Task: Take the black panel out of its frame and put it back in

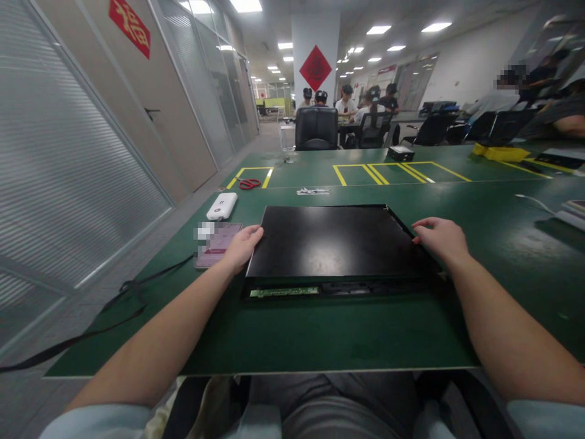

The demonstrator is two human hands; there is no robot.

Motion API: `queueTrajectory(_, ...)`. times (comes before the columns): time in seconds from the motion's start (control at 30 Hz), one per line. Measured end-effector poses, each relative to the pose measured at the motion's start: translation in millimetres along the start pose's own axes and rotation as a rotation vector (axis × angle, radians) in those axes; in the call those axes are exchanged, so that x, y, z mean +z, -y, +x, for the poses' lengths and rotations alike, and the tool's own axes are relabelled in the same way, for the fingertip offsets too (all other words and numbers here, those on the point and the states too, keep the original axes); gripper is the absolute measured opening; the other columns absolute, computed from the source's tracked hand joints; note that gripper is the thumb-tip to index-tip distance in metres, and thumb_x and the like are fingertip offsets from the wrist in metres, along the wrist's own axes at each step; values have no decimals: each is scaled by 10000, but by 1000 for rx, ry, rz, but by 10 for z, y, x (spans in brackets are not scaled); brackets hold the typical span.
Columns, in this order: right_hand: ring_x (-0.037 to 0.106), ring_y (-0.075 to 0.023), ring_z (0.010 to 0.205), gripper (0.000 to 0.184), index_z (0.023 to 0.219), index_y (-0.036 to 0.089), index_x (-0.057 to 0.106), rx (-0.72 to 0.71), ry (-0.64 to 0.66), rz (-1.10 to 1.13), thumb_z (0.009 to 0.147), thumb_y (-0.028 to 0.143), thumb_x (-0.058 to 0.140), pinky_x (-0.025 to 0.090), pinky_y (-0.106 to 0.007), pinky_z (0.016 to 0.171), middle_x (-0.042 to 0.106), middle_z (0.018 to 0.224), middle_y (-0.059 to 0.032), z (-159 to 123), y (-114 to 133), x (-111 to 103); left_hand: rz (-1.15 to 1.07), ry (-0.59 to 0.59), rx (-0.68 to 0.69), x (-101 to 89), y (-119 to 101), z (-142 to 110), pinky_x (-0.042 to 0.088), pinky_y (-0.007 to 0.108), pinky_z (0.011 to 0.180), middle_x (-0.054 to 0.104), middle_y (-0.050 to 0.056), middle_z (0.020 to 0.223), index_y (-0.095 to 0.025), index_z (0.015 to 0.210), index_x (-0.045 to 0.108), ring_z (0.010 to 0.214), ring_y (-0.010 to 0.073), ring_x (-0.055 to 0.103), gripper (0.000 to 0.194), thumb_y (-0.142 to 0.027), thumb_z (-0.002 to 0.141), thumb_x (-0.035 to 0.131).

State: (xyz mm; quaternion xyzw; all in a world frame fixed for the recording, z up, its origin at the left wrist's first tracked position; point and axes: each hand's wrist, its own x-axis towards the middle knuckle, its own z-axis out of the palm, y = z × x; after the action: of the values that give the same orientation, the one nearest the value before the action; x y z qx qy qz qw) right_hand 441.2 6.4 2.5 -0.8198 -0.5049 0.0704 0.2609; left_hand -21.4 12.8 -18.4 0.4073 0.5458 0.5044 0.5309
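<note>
A flat black display panel (320, 244) lies over a shallow black frame (390, 213), shifted so that the frame's front strip stays uncovered. In that strip sits a narrow green circuit board (284, 292). My left hand (243, 247) is closed on the panel's left edge, thumb on top, the other fingers partly hidden. At the right edge is my right hand (442, 239), its fingers bent and the thumb and forefinger drawn close together. Whether anything sits between those fingertips, I cannot make out.
Left of the panel are a phone (223, 244), a white power bank (222, 206) and a black strap (132, 285). Red-handled scissors (250, 184) and small pale pieces (313, 191) lie beyond. A black box (401, 153) and yellow tray (500, 152) stand farther back. People sit behind.
</note>
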Motion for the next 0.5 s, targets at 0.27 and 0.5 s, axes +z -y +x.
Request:
queueTrajectory(0.27,697,-291,844,272,977,255,800,-68,-18,-124,783,289,611,501,-358,679,754,806,-92,-5,-9,54,-115,17,-8,11,-28,3,593,251,658,819,85,912,-122,1256,713,812,206,773,421,-63,851,614)
queueTrajectory(0.5,681,-299,814,302,990,256,808,-85,-28,-154,776,318,605,500,-377,666,748,838,-122,-10,-7,59,-136,48,-22,10,-51,-28,602,258,667,816,100,925,-106,1287,697,771,196,771,482,-21,822,602)
